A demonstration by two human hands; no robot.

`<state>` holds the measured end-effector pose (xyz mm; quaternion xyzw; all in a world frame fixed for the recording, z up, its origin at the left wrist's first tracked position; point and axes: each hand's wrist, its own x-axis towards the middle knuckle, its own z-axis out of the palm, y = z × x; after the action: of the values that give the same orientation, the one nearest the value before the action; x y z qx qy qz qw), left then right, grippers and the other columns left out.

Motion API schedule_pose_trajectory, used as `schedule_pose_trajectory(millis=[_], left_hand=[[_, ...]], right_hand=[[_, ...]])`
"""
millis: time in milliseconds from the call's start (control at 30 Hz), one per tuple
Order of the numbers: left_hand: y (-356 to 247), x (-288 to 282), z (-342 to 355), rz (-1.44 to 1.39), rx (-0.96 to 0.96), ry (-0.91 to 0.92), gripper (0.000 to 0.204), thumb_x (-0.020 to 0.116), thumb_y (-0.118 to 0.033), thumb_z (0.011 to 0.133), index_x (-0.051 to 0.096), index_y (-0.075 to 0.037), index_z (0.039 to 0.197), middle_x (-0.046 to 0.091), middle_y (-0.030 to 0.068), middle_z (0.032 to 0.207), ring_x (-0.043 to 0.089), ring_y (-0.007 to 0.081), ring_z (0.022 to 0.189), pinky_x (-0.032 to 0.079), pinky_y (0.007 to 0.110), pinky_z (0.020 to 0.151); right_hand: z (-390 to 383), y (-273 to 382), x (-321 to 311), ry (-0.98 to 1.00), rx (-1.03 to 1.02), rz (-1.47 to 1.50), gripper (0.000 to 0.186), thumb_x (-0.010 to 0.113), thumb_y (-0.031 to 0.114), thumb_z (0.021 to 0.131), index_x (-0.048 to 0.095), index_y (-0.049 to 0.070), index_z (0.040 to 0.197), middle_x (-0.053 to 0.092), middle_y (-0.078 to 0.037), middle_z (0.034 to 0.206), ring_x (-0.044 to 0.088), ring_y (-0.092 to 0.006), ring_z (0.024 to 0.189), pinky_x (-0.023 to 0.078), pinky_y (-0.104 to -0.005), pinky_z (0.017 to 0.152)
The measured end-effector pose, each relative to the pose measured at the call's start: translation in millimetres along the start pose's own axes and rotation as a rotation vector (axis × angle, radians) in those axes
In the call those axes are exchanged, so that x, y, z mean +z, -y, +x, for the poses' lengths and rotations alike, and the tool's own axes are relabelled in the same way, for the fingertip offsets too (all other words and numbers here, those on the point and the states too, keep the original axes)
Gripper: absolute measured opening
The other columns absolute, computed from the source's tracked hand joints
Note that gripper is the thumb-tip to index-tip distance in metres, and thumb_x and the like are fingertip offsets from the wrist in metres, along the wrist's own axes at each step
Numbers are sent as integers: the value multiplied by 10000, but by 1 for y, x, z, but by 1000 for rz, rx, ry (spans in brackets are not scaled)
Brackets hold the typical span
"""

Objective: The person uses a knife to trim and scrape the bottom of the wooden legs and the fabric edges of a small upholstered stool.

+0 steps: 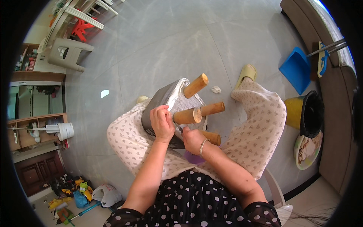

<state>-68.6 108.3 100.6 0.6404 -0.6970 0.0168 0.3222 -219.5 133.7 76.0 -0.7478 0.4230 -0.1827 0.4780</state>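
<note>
In the head view, an upturned stool (155, 108) with grey cloth sides rests tilted between the person's knees, its four round wooden legs (196, 86) pointing up and toward the right. White lining (177, 94) shows along the edge of its underside. The left hand (163, 122) lies on the near part of that edge, fingers bent tightly against it and just beside the closest leg; I cannot tell whether it pinches the cloth or only presses on it. The right hand (194, 140), with a bracelet (204, 147) at the wrist, is closed around a thin grey piece (179, 128) that is mostly hidden, so its kind cannot be told. Below this hand, part of a purple thing (194, 157) shows. The person sits in pale patterned trousers (261, 125) and a black dotted top (200, 204), with a light green slipper (247, 72) on the right foot. A white scrap (215, 89) lies on the grey tiled floor (162, 45), near the stool. Off to the right are a blue dustpan (297, 72), a yellow bin (295, 112) with a black liner, and a brown sofa (334, 125). To the left stand a plastic stool (64, 53) and a white bucket (66, 131), with a white bag (107, 195) lower down among other clutter.
</note>
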Motion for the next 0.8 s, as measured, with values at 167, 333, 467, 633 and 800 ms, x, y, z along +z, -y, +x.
schedule_pose_trajectory(millis=[167,333,467,633,800], left_hand=[[5,1,-1,-3,6,10,57,517,-60,861,469,-45,834,586,123,978,505,320,885,413,405,799],[8,-1,1,-33,-66,-1,71,566,-48,842,495,-51,841,610,111,989,518,309,882,420,396,797],[-2,-5,3,-72,-112,40,93,600,-34,821,514,-57,848,625,99,1003,521,300,896,424,380,815],[-4,-10,-2,-68,-96,89,63,584,-45,839,523,-56,842,616,100,1040,516,292,946,420,378,833],[-6,-11,-7,-40,-66,91,64,567,-50,835,503,-54,832,597,121,1031,498,317,944,400,405,848]], right_hand=[[-3,-3,8,-14,-53,80,99,522,68,813,468,-14,830,581,-246,613,595,-427,587,479,-497,538],[-10,20,-1,88,117,-2,128,496,34,757,453,-19,866,624,-254,702,632,-407,671,507,-470,616],[-11,8,0,-91,69,-61,94,512,43,797,461,-9,855,592,-233,608,603,-417,571,490,-492,532],[-9,17,-3,20,147,-104,124,487,31,768,464,-35,871,614,-239,656,621,-414,607,504,-489,564],[-6,31,-5,170,264,-45,219,516,43,759,499,-56,953,646,-259,794,653,-397,757,525,-449,683]])
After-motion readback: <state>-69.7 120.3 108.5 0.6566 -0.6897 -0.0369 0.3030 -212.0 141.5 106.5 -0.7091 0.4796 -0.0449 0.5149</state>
